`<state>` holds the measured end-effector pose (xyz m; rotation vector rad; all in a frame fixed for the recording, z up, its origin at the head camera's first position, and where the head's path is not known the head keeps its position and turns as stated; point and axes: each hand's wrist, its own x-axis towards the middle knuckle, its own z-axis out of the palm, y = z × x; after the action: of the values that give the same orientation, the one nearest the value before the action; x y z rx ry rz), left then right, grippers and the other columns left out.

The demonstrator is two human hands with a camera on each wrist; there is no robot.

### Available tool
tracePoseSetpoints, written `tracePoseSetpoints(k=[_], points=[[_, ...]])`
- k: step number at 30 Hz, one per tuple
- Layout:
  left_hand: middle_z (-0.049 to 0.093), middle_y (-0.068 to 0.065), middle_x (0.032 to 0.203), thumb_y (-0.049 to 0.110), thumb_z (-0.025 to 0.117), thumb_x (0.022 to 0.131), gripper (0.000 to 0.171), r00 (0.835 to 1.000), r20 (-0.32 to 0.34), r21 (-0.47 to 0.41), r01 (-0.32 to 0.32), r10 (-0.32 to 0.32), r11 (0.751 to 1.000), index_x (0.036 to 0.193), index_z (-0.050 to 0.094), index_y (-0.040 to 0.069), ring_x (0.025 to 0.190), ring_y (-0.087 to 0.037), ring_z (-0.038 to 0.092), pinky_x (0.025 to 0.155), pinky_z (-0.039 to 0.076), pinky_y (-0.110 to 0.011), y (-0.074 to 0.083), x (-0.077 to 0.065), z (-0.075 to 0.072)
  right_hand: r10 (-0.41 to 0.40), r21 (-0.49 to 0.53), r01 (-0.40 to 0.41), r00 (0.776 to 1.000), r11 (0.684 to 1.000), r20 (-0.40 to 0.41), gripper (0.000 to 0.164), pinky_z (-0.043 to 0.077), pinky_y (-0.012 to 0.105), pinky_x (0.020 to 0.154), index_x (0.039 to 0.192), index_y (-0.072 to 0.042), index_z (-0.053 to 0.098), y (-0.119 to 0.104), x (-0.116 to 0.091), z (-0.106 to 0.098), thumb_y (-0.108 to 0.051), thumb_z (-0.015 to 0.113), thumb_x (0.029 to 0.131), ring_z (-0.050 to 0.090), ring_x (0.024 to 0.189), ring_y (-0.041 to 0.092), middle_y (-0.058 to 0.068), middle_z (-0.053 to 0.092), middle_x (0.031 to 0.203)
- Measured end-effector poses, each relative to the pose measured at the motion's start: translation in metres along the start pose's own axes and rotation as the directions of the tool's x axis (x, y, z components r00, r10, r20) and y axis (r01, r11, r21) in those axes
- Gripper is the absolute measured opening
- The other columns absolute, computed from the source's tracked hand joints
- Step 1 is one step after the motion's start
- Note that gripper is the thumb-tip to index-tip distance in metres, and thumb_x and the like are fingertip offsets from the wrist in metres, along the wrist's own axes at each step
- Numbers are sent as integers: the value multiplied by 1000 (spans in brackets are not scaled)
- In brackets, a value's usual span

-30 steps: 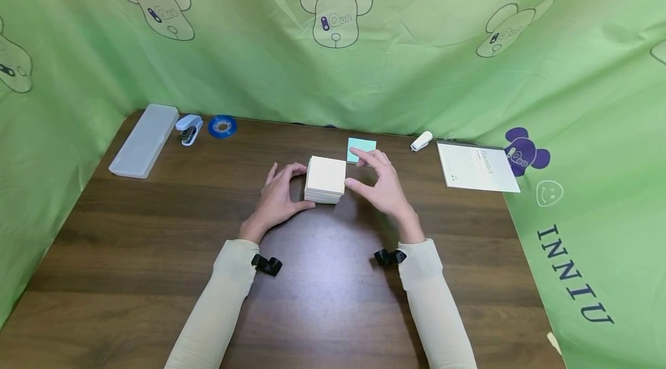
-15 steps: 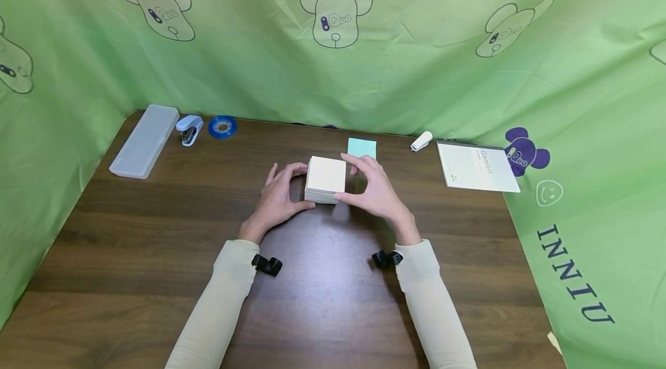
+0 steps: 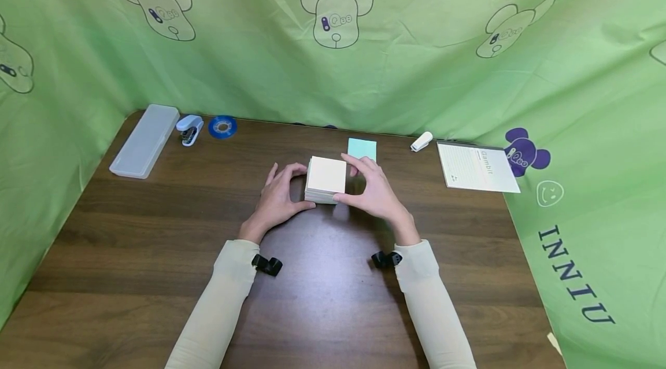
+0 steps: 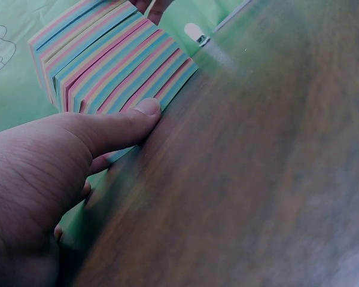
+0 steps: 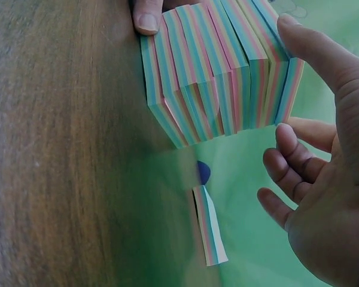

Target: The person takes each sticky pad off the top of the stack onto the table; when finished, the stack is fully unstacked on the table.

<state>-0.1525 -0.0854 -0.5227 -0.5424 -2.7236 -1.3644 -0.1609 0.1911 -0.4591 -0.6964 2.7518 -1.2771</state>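
A stack of square sticky note pads (image 3: pixel 326 174) stands on the table. Its top sheet is pale, and pastel stripes run along its sides. My left hand (image 3: pixel 276 198) holds the stack from the left, thumb low on the near side; its other fingers are partly hidden behind the stack. From the right, my right hand (image 3: pixel 377 192) pinches the upper pads, thumb on the near face and fingertips at the far side. In the right wrist view, the lower fingers (image 5: pixel 287 173) curl free of the paper. A light blue sticky note pad (image 3: pixel 362 148) lies just behind my right hand.
Along the back left lie a clear plastic case (image 3: pixel 144 141), a light blue stapler (image 3: pixel 189 129) and a blue tape roll (image 3: pixel 222 126). A small white object (image 3: pixel 421 141) and a notepad (image 3: pixel 477 167) lie at the back right. Green cloth (image 3: pixel 250 62) hangs behind.
My right hand has moved left and closed its thumb and fingers onto the upper part of the stack. My left hand and the stack have stayed in place.
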Motion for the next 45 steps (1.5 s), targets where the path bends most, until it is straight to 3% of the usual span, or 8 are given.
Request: tracePoseSetpoints(k=[10,18,32,45], points=[[67,-13,149,21,105,79,93,1000,0,6,-3,3,1000,153,51,8,147,-30,58,140,3,-54,0,0,0,-1,-11,1,1000,1000,-2,86,39,50,103,157,-8,61,0,0,0,-30,98,83,55,110,43,18,59,113],[67,-13,148,22,105,79,92,1000,2,8,1,-1,1000,152,52,8,146,-30,58,140,3,-54,2,0,0,-20,14,20,999,1000,-32,79,41,44,92,151,-10,65,2,0,2,-27,99,82,55,105,42,13,57,108],[67,-12,149,22,104,80,91,1000,9,5,13,-13,1000,153,52,8,147,-29,57,140,1,-54,0,0,1,-12,100,21,996,995,-87,75,43,50,91,145,-10,69,6,1,3,-21,101,79,53,105,38,7,53,104],[66,-11,150,24,103,81,90,1000,12,0,18,-18,1000,154,51,9,148,-28,56,140,0,-52,2,-1,0,-11,199,31,995,979,-97,70,40,55,96,142,-9,70,14,-1,2,-13,100,79,50,107,42,23,52,106]])
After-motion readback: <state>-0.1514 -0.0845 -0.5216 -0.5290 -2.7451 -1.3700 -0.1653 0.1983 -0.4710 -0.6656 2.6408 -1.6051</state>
